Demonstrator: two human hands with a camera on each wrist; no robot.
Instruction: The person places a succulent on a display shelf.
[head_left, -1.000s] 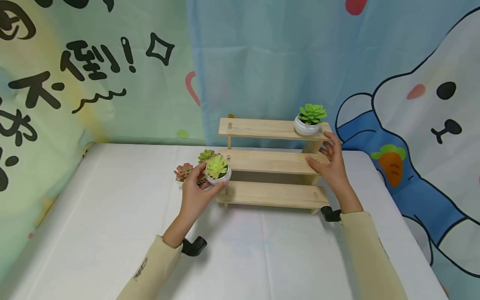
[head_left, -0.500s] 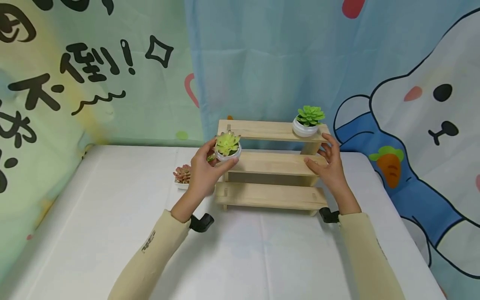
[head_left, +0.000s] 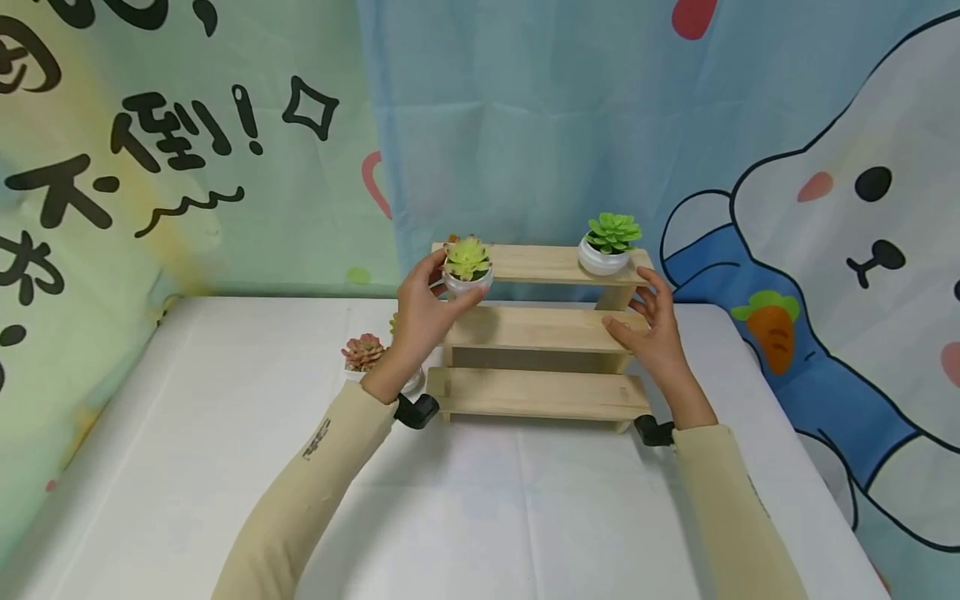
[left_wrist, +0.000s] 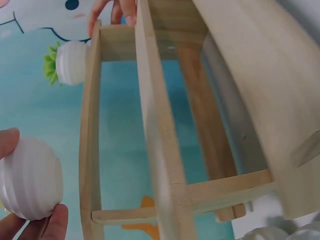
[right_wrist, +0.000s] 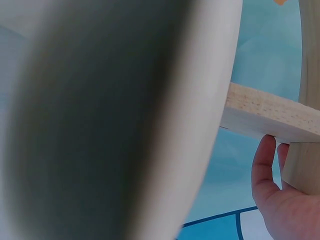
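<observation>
A three-tier wooden shelf stands on the white table. My left hand grips a small white pot with a yellow-green succulent at the left end of the top tier; the same pot shows in the left wrist view. My right hand rests with straight fingers on the right end of the middle tier, its fingers against the wood. A green succulent in a white pot sits on the top tier's right end.
A pink succulent in a white pot stands on the table left of the shelf, with another pot partly hidden behind my left wrist. Cartoon-printed fabric backdrops hang close behind the shelf. Bare table lies in front.
My left hand has lifted the yellow-green succulent from table level beside the lower tiers up to the top tier's left end. My right hand stays on the shelf's right side.
</observation>
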